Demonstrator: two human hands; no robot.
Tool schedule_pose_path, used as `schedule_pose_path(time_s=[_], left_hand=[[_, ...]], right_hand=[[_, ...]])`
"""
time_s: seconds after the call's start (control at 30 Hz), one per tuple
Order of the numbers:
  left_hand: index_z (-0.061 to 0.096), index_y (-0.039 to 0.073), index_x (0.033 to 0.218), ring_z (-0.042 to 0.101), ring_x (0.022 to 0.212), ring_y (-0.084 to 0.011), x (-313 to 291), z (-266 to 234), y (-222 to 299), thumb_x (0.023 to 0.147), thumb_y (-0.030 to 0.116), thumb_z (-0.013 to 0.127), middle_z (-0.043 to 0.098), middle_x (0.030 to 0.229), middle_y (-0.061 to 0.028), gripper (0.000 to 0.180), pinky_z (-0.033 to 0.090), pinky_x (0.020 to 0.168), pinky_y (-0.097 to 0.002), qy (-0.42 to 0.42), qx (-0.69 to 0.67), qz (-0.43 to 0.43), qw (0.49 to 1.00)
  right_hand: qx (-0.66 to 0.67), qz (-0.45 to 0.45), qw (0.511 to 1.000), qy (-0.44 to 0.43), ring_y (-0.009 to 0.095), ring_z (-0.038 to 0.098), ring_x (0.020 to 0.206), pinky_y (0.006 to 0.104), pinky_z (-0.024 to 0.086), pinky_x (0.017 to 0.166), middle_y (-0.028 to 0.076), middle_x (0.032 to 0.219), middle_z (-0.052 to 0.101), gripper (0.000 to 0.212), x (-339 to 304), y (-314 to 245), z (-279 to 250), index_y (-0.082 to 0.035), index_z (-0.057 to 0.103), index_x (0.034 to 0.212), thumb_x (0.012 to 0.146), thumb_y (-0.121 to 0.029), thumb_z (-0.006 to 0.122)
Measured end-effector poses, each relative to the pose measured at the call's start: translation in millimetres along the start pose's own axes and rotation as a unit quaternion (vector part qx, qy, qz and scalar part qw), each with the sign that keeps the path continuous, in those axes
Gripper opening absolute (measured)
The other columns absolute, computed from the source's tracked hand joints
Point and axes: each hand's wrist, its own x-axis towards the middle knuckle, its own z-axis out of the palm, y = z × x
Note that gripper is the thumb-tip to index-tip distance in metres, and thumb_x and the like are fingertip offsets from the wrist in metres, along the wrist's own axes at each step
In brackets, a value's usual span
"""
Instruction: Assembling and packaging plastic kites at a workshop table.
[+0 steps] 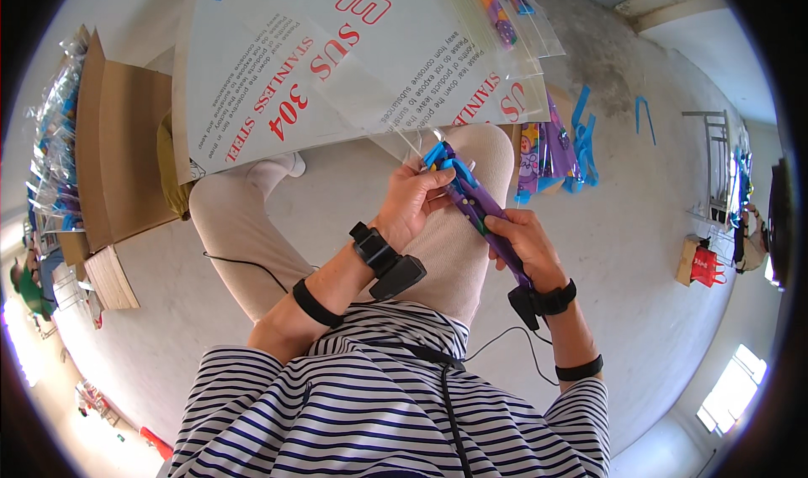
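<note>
Over my right thigh I hold a long, narrow folded purple piece (482, 212) with a printed pattern and blue strap-like parts at its far end. My left hand (409, 199) is closed, thumb and fingers pinching that far blue end. Lower down, my right hand (523, 241) wraps round the purple part, thumb on top. Clear plastic film (410, 147) shows just beyond my left fingers, at the near edge of the table (337, 82); whether it joins the piece I cannot tell.
The table wears pale film with red and black print. Clear-wrapped colourful pieces (502, 19) lie at its far right. Purple printed pieces with blue straps (551, 150) are right of my knee. An open cardboard box (126, 141) stands left, beside stacked plastic-wrapped packs (59, 150). Cables hang from my wrists.
</note>
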Motion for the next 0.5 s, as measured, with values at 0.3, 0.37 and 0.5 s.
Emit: schedule_pose_path(time_s=[0.3, 0.37, 0.5], left_hand=[[0.059, 0.002, 0.121, 0.067, 0.105, -0.0252, 15, -18, 1, 0.102, 0.032, 0.055, 0.068, 0.115, -0.0137, 0.035, 0.053, 0.094, -0.0429, -0.029, -0.127, 0.036, 0.991], [0.057, 0.002, 0.124, 0.066, 0.107, -0.0264, 18, -20, -2, 0.103, 0.030, 0.054, 0.067, 0.118, -0.0148, 0.035, 0.053, 0.095, -0.0431, -0.035, -0.129, 0.070, 0.989], [0.048, 0.006, 0.136, 0.059, 0.119, -0.0271, 14, -10, 3, 0.103, 0.020, 0.052, 0.061, 0.129, -0.0150, 0.036, 0.049, 0.101, -0.0430, -0.023, -0.130, 0.083, 0.988]], right_hand=[[0.009, 0.023, 1.000, -0.019, 0.013, 0.059, 0.047, 0.0245, 0.048, 0.043, 0.006, 0.063, 0.062, 0.027, -6, 2, -1, -0.002, 0.065, 0.085, 0.095, -0.027, 0.063], [0.011, 0.032, 0.999, -0.022, 0.013, 0.059, 0.047, 0.0245, 0.048, 0.043, 0.007, 0.063, 0.062, 0.027, -9, 0, 0, -0.002, 0.065, 0.085, 0.095, -0.027, 0.063], [0.011, 0.037, 0.999, -0.030, 0.013, 0.060, 0.048, 0.0243, 0.048, 0.044, 0.007, 0.063, 0.063, 0.027, -6, 3, -2, -0.002, 0.066, 0.085, 0.095, -0.027, 0.063]])
